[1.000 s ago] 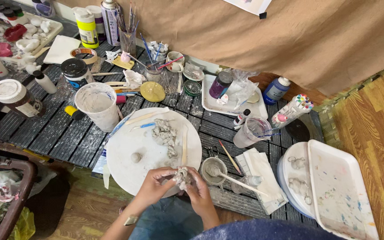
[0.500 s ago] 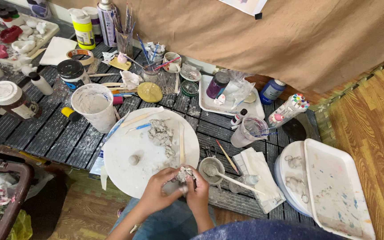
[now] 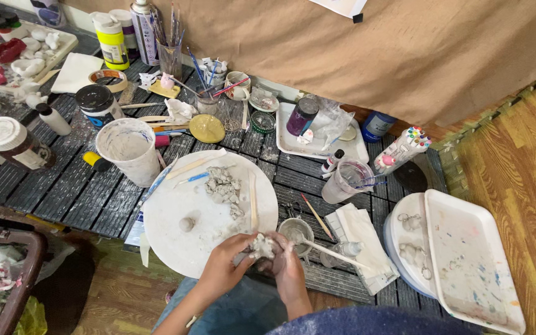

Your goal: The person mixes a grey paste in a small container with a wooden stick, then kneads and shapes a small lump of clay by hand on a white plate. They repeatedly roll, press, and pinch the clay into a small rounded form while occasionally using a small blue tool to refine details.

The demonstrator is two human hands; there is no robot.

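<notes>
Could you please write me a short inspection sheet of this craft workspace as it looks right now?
Surface: dark slatted table, paint-spattered.
Job's things: lump of grey clay; round white work board with grey clay scraps and a small clay ball.
Clutter: white plastic cup, yellow lidded bottle, jar of brushes, white rectangular tray.
Grippers: left hand and right hand both shut on the clay.
Cables: nothing seen.
Surroundings: brown cloth backdrop, wooden floor.

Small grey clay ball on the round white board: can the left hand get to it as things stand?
Probably yes. The small grey clay ball lies alone on bare round white board, just beyond the left hand; nothing lies between, though both hands hold a grey clay lump.
</notes>
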